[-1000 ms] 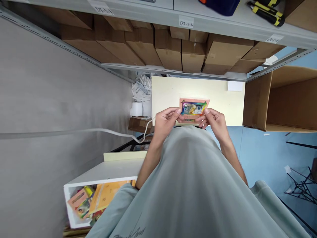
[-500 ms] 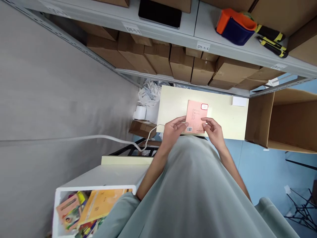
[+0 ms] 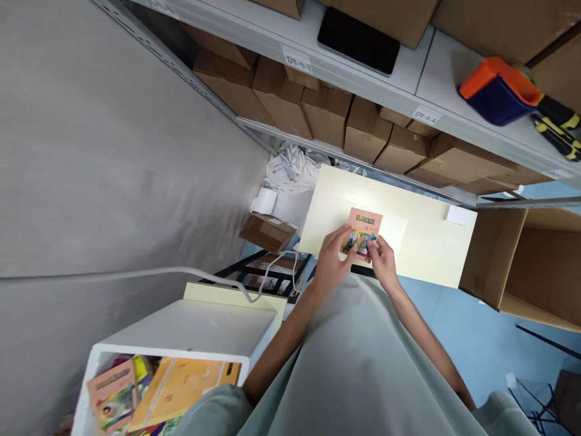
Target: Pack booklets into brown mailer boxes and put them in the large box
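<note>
Left hand point(image 3: 333, 260) and right hand point(image 3: 384, 260) grasp a pink booklet point(image 3: 365, 225) by its sides over the near edge of the bench point(image 3: 431, 245), where a loosened fingertip pinch could drop it past the bench to the floor point(image 3: 454, 321).

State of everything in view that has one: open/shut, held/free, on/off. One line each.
Pink booklet: looks closed, picture cover up, held in both hands
Left hand: gripping its left side
Right hand: gripping its lower right
Large cardboard box: open
White box: open, books inside
Phone: screen dark
Shelf cartons: look shut
</note>
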Action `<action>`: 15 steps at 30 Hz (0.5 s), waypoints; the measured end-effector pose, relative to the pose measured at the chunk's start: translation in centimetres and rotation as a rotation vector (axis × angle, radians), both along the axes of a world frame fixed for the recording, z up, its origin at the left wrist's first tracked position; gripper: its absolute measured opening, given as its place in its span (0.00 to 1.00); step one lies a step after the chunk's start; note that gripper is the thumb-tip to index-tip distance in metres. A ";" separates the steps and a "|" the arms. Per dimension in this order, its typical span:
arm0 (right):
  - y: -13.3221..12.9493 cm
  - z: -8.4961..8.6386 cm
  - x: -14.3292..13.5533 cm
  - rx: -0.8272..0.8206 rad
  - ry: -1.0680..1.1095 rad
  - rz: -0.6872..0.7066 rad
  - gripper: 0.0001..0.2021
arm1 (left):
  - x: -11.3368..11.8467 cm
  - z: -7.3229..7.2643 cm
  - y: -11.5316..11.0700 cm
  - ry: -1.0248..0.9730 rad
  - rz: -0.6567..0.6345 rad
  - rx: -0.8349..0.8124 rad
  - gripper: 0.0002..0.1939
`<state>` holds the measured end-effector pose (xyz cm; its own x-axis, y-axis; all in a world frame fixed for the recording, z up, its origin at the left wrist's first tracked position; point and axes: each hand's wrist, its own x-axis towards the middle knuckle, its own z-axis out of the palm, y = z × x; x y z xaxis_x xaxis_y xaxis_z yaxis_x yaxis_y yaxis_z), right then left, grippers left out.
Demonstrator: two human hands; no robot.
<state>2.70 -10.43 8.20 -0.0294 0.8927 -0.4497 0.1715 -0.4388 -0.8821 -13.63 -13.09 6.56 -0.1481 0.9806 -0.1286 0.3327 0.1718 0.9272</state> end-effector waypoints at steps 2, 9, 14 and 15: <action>1.1 -1.7 -0.9 -0.030 0.011 0.049 0.23 | -2.4 -3.0 0.7 -0.067 0.141 -0.171 0.24; 8.2 -11.1 -6.5 -0.072 -0.047 0.144 0.26 | -8.6 -12.9 5.8 -0.385 0.224 -0.434 0.19; 14.1 -17.6 -9.4 -0.143 -0.101 0.085 0.17 | -10.4 -17.6 11.5 -0.321 0.232 -0.406 0.24; 14.8 -18.5 -9.7 -0.169 -0.082 0.061 0.15 | -10.7 -18.4 12.5 -0.309 0.233 -0.396 0.23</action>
